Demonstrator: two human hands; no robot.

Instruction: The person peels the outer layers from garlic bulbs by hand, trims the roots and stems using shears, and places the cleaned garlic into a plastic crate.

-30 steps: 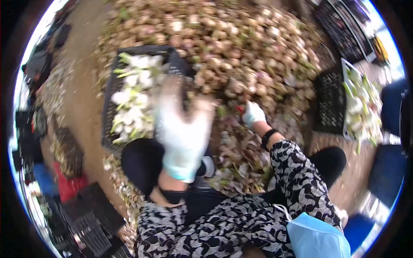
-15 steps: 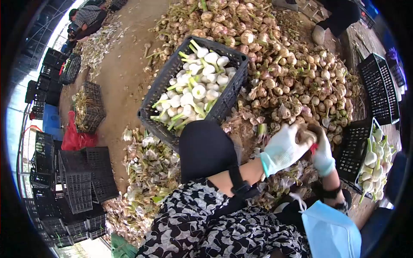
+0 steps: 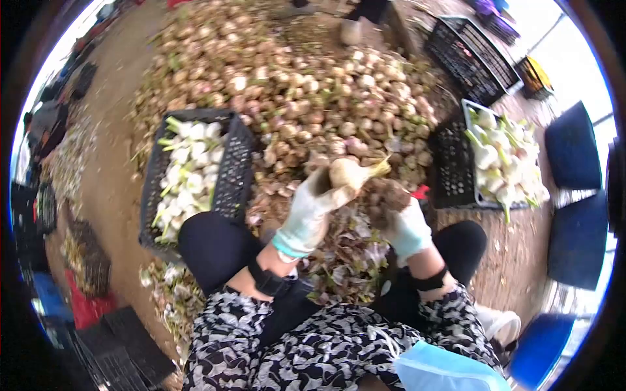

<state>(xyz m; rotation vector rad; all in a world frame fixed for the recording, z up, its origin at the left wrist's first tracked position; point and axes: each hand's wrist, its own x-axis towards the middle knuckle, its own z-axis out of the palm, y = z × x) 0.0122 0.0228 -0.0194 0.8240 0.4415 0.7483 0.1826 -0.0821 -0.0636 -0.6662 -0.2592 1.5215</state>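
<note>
A garlic bulb [image 3: 347, 174] with a short yellow-green stem sits in the fingers of my left hand [image 3: 305, 215], which wears a white glove with a mint cuff. My right hand [image 3: 405, 225], gloved the same way, is beside it with curled, soiled fingers. A small red piece [image 3: 420, 192] shows at those fingers; what they hold is blurred. Beyond both hands spreads a large heap of unpeeled garlic [image 3: 293, 85]. Between my knees, below the hands, lie loose purplish garlic skins [image 3: 349, 260].
A black crate [image 3: 238, 163] of cleaned white garlic stands at my left, another crate [image 3: 450, 163] of it at my right. Behind that is a black crate [image 3: 466, 58]. Blue bins [image 3: 574, 241] line the right edge. A blue face mask [image 3: 447, 368] hangs near my lap.
My view has swung to the right and levelled. My hands have moved apart, and the garlic bulb now shows plainly in my left hand.
</note>
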